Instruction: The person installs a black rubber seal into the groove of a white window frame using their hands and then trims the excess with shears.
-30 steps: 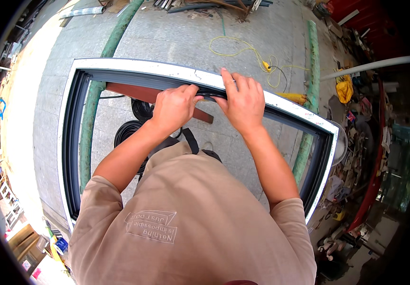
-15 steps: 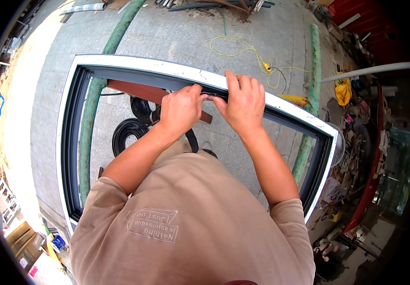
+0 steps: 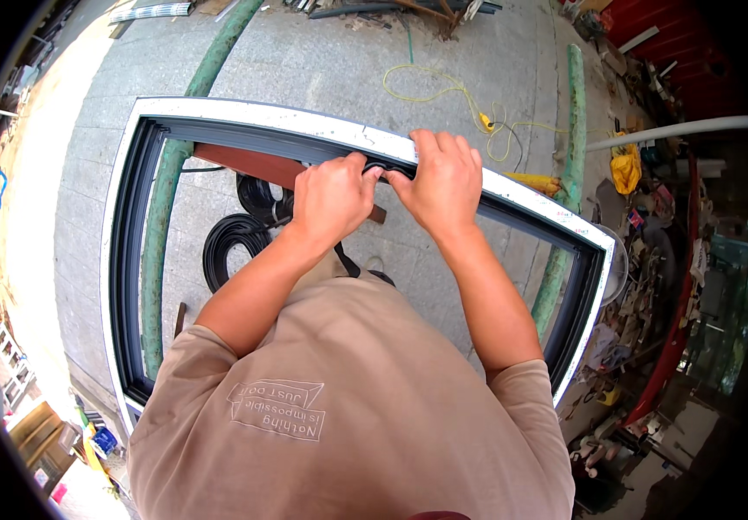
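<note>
As fingers [image 3: 426,146] grip frame [image 3: 244,113], black strip [image 3: 377,165]

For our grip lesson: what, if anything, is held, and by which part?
The right hand holds the frame by its far side. The left hand is at its inner edge, beside a black strip; its grip is unclear.

Tan shirt [image 3: 356,390], short sleeves [image 3: 519,388], pale print [image 3: 278,418]

A white-faced, dark-grooved frame [image 3: 261,116] lies across two green pipes [image 3: 216,61].
</note>
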Demonstrator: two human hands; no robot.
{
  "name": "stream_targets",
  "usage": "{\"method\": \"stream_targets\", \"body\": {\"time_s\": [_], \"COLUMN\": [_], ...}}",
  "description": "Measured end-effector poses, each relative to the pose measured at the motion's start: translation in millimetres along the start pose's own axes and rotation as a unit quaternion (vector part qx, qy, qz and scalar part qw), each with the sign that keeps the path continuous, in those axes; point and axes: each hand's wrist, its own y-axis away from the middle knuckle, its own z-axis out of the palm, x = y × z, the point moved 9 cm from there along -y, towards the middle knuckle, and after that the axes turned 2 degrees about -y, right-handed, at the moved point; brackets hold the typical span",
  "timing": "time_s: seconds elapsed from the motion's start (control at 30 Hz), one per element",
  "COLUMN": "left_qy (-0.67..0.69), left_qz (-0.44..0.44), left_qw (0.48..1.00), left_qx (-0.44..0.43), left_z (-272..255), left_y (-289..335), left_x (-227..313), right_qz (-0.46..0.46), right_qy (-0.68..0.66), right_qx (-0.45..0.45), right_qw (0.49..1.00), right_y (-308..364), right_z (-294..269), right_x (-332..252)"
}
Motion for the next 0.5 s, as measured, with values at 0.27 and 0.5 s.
{"method": "stream_targets", "body": {"time_s": [0.27, 0.5], "left_qy": [0.003, -0.001], "left_qz": [-0.005, -0.009], "left_qw": [1.000, 1.000], "left_qx": [-0.001, -0.011], "left_z": [-3.0, -1.5], "left_y": [0.4, 0.4], "left_x": [-1.2, 0.0], "right_qz": [-0.019, 0.023], "right_qy": [-0.056, -0.041], "right_qx": [-0.028, -0.037], "right_qw": [0.998, 0.998], "right_y": [-1.1, -3.9], "right_z": [-7.4, -7.9], "right_x": [0.4, -2.5]}}
